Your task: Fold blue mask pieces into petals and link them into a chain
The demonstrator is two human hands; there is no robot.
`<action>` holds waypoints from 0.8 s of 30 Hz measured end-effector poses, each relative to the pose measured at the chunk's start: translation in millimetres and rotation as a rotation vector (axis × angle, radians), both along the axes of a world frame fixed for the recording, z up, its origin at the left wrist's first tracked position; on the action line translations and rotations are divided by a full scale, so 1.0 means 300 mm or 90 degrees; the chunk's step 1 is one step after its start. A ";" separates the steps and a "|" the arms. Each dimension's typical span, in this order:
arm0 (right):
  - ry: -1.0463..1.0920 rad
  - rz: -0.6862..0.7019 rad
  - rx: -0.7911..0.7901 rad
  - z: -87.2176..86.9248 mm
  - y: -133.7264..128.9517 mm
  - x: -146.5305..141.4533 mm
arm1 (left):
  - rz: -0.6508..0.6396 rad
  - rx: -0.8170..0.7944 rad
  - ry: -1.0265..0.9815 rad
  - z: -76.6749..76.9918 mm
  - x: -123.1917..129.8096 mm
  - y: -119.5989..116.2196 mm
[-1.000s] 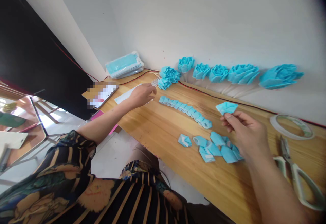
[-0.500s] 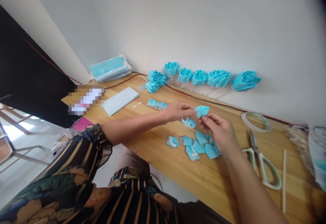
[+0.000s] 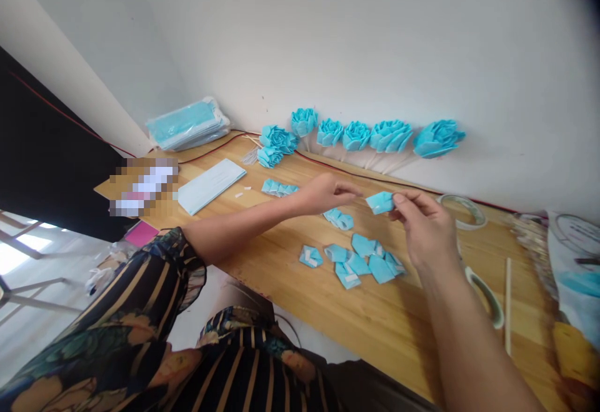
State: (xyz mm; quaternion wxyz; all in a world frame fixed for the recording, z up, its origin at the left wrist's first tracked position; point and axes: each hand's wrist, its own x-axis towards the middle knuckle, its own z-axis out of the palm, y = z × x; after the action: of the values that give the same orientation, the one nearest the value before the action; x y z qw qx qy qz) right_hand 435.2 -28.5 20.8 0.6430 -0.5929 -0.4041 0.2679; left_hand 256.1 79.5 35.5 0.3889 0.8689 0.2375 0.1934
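Between the thumb and fingers of my right hand (image 3: 424, 221) is a folded blue piece (image 3: 380, 202), held above the table. To its left hovers my left hand (image 3: 330, 193), its fingers bent and close together; whether anything small is between them is too small to tell. Just below my left hand lies a blue folded strip (image 3: 338, 219), and another strip (image 3: 279, 187) sits left of it near my wrist. Several folded blue pieces (image 3: 347, 263) lie loosely nearer the table's front edge, some with white patches showing.
Blue flowers (image 3: 356, 135) on pale sticks lean along the wall. Scissors (image 3: 487, 299), partly behind my right forearm, a tape roll (image 3: 462, 212) and a stick (image 3: 508, 306) are at right. Flat pale-blue sheets (image 3: 212, 185) and a plastic-wrapped stack (image 3: 187, 125) lie left.
My right hand has moved right and away from my left hand with the blue piece in it. My left hand has let go of that piece. The view has shifted slightly.
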 end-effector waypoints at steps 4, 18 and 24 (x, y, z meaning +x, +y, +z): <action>0.096 -0.020 0.041 0.023 -0.005 0.039 | -0.004 0.203 0.158 -0.017 0.044 0.071; 0.050 0.014 -0.019 0.009 -0.002 0.037 | -0.143 0.214 0.298 -0.080 0.136 0.089; 0.009 0.036 -0.044 -0.002 -0.005 0.043 | -0.105 0.275 0.242 -0.066 0.103 0.083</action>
State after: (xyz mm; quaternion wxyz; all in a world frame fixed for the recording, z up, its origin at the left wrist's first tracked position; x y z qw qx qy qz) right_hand 448.2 -30.0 20.3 0.6170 -0.6015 -0.4065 0.3037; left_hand 286.9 104.3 15.8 0.1579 0.9686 0.1879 0.0406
